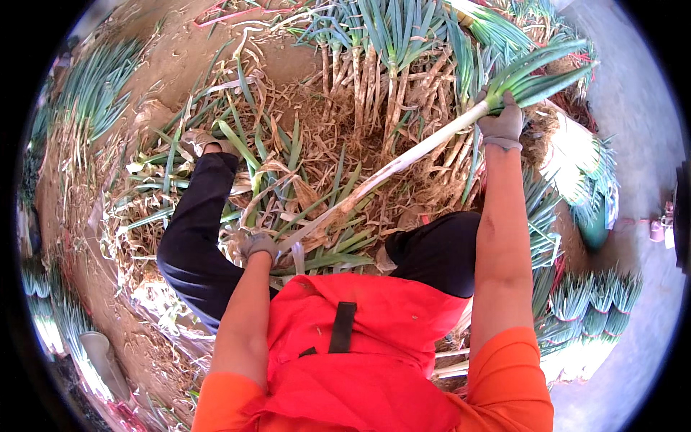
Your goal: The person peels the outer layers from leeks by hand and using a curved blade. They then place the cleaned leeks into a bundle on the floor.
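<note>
A long green onion (426, 151) stretches slantwise across my lap, white along its upper shank and brown and ragged lower down. My right hand (502, 120), in a greyish glove, grips it just where the green leaves (540, 83) fan out. At the lower end my left hand (258, 247), also gloved, is closed on the onion's pale, tapering end. Whether that end is root, shank or loose outer skin cannot be told. Stripped leaves and dry husks (302, 191) lie heaped between my legs, below the onion.
Unpeeled green onions (391, 86) with soil on their roots stand bunched ahead. Tied bundles (591, 305) with white shanks are at the right. More onions (97, 92) lie far left on bare earth (178, 54). A boot-like object (102, 359) is at lower left.
</note>
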The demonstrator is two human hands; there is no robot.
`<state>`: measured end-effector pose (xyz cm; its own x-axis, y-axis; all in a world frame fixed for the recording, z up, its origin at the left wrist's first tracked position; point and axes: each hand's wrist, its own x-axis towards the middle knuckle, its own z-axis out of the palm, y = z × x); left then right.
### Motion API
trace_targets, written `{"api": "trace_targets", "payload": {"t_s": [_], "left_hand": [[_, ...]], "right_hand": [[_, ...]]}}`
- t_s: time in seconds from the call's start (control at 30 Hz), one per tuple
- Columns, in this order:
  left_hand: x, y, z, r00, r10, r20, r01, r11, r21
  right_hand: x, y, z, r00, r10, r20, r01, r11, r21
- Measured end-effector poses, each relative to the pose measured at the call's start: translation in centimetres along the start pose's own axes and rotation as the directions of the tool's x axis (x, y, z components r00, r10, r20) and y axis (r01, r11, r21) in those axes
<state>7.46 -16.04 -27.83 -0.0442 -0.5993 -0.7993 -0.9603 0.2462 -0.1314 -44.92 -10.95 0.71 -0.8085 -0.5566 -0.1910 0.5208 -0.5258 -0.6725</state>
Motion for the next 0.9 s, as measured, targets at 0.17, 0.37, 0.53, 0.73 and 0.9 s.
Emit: {"api": "trace_targets", "payload": {"t_s": [0.17, 0.37, 0.53, 0.73, 0.9], "left_hand": [[-4.6, 2.8, -5.5, 0.846, 0.179, -0.503, -0.375, 0.870, -0.321], [-15.4, 12.1, -15.6, 0.251, 0.357, -0.900, -0.907, 0.412, -0.090], [-20.5, 18.4, -21.4, 0.261, 0.446, -0.856, -0.923, 0.375, -0.086], [-19.4, 20.6, -23.0, 0.028, 0.382, -0.924, -0.994, 0.110, 0.015], [-18.7, 20.2, -21.9, 0.014, 0.295, -0.955, -0.991, -0.120, -0.052]], "right_hand": [[-1.5, 0.7, 0.4, 0.998, 0.019, 0.063, -0.016, 0.999, -0.039], [-4.0, 3.3, 4.4, 0.996, 0.086, 0.008, -0.086, 0.996, 0.011], [-5.9, 4.1, 6.0, 0.949, 0.200, 0.242, -0.199, 0.980, -0.029], [-7.5, 4.3, 6.7, 0.810, 0.200, 0.550, -0.084, 0.970, -0.229], [-7.6, 4.8, 7.6, 0.840, 0.251, 0.481, -0.194, 0.967, -0.167]]}}
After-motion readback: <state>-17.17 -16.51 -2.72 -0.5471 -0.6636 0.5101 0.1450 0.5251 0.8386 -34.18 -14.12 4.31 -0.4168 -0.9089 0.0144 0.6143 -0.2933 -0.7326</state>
